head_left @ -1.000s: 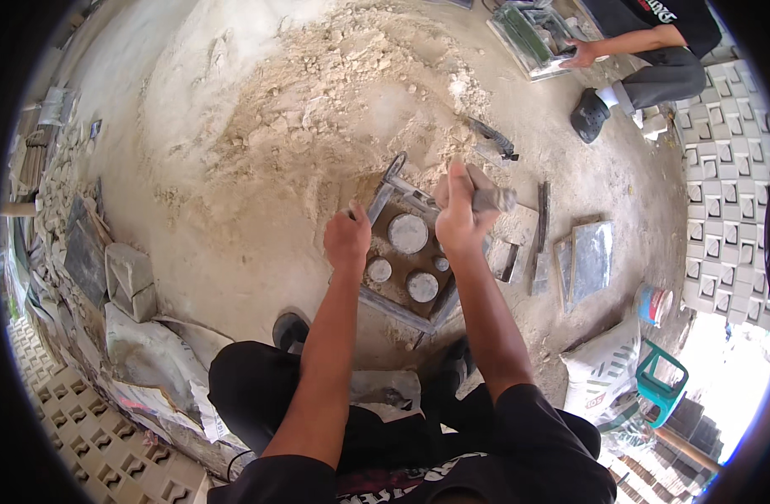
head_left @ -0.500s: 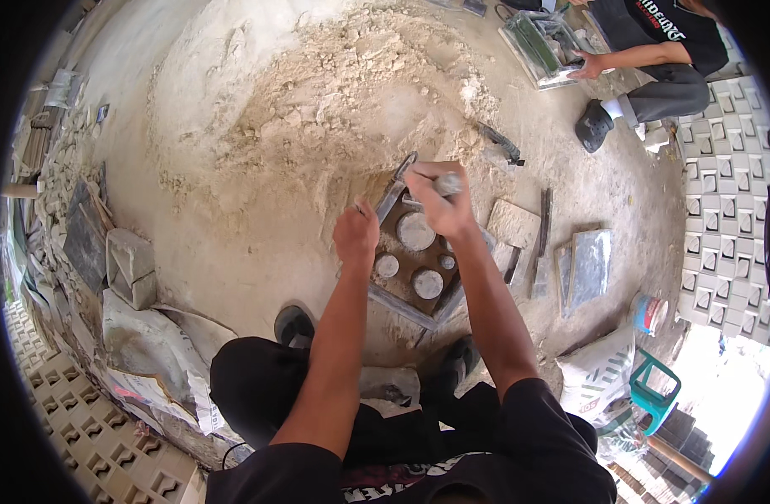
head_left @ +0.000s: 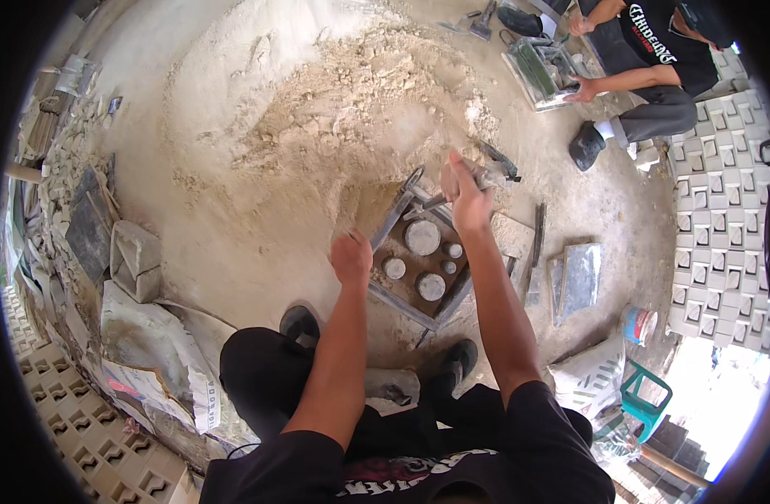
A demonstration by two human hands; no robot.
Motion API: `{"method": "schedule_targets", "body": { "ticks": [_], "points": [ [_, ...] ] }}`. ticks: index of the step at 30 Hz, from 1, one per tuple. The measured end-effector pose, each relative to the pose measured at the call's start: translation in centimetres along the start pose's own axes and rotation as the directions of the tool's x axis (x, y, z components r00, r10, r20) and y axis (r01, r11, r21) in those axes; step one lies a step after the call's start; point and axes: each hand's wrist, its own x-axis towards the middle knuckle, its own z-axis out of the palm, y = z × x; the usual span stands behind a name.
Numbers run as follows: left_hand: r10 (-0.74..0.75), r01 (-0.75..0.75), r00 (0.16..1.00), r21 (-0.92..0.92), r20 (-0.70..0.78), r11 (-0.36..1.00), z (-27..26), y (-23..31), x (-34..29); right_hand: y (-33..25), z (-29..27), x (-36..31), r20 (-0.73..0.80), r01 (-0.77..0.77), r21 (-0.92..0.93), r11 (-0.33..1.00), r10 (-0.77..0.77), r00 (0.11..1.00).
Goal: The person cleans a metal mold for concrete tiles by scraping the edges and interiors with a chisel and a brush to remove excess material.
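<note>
A square metal mould frame [head_left: 402,315] lies on the dusty ground before me, turned cornerwise. Inside it, several round pale discs of differing sizes sit in brown sandy material; the largest disc [head_left: 422,238] is near the middle. My right hand [head_left: 469,197] is wrapped round a dusty hand tool [head_left: 431,204] above the frame's far right side. The tool's narrow end points down left toward the far corner; motion blur hides its exact kind. By the frame's left side, my left hand [head_left: 351,256] is closed, fingers curled; whether it holds anything is hidden.
Beyond the frame rises a heap of pale sandy powder [head_left: 318,109]. A co-worker's hand [head_left: 583,89] touches another mould [head_left: 540,76] at upper right. Flat plates [head_left: 580,277], a bucket [head_left: 639,325], a sack [head_left: 591,374] and a green stool [head_left: 645,403] stand right; a hollow block [head_left: 136,260] left.
My right hand has moved right with the tool, away from the frame's far corner. My left hand has drawn slightly back and left. The view has shifted a little.
</note>
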Motion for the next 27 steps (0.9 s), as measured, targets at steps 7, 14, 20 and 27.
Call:
{"method": "schedule_targets", "body": {
  "ticks": [7, 14, 20, 27],
  "points": [
    [-0.005, 0.004, 0.999, -0.016, -0.054, 1.000, -0.1, 1.1, 0.0, 2.1, 0.5, -2.5, -0.030, 0.010, -0.051, 0.999, -0.012, 0.999],
    [-0.002, -0.006, 0.993, -0.070, -0.120, 0.998, 0.3, -0.1, -0.2, 2.1, 0.8, -3.4, 0.027, 0.118, -0.137, 0.984, -0.115, 0.993],
    [-0.031, 0.027, 0.993, -0.036, -0.112, 0.999, 0.5, 0.0, 0.2, -0.5, 0.2, -1.7, 0.097, 0.098, 0.274, 0.957, -0.129, 0.987],
    [-0.034, 0.035, 0.997, 0.008, -0.062, 0.999, -0.2, 0.4, 0.1, 0.1, 0.9, 0.3, 0.071, 0.006, 0.172, 0.985, -0.018, 0.997]
  ]
}}
